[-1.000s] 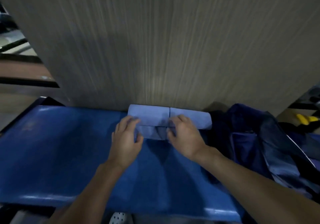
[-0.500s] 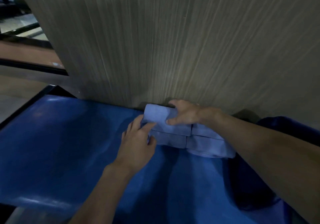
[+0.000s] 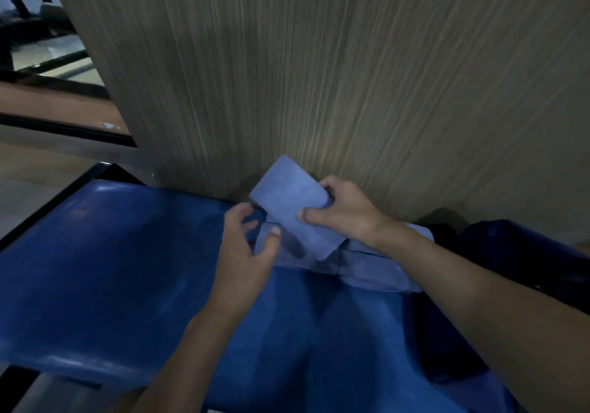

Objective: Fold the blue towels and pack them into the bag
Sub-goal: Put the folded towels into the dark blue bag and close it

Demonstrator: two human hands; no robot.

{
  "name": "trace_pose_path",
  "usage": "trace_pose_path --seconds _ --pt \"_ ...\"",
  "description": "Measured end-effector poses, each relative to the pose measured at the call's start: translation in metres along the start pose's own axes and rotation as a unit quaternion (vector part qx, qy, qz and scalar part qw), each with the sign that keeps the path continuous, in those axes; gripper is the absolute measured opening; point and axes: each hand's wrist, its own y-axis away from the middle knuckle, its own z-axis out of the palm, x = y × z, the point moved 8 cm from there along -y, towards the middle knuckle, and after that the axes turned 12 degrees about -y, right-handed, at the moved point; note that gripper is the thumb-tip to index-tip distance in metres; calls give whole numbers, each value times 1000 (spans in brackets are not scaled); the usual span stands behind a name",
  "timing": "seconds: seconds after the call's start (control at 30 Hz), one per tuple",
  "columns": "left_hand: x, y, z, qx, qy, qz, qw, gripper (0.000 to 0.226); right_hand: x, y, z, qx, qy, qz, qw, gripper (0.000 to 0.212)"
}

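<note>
Folded blue towel (image 3: 287, 211), tilted over the stack of folded towels (image 3: 373, 269) at the blue tabletop's (image 3: 111, 269) far edge, pinched by right grip (image 3: 344, 214); left grip (image 3: 245, 253) curled round stack's left end, thumb on top.

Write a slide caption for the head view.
One folded towel held tilted in the right hand above the stack; left hand touches it.

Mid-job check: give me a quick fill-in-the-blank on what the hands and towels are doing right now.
The right hand has a grip on one folded towel, coloured ___.
The left hand's ___ rests on the towel stack.
Behind the stack stands a ___-grain panel.
Missing: blue; thumb; wood.
</note>
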Motion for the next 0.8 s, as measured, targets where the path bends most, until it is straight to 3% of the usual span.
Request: trace_pose_path --seconds 0.1,0.2,0.33,0.43,0.63,0.8 --pt "17 5 6 -47 93 -64 992 67 -9 39 -11 57 -142 12 988 38" --pt "55 21 26 -164 212 -70 961 59 -15 84 -19 71 -251 20 965 38" --pt "102 55 54 -257 195 -34 946 50 -15 142 -38 79 -331 24 940 41" --pt "123 81 73 -270 205 -35 940 40 -9 183 -64 110 -347 16 931 39" --pt "162 146 139 -373 174 -16 911 31 21 263 -126 186 -326 5 927 45" --pt "187 202 203 -408 164 -53 897 26 51 329 -181 252 -294 0 922 28"
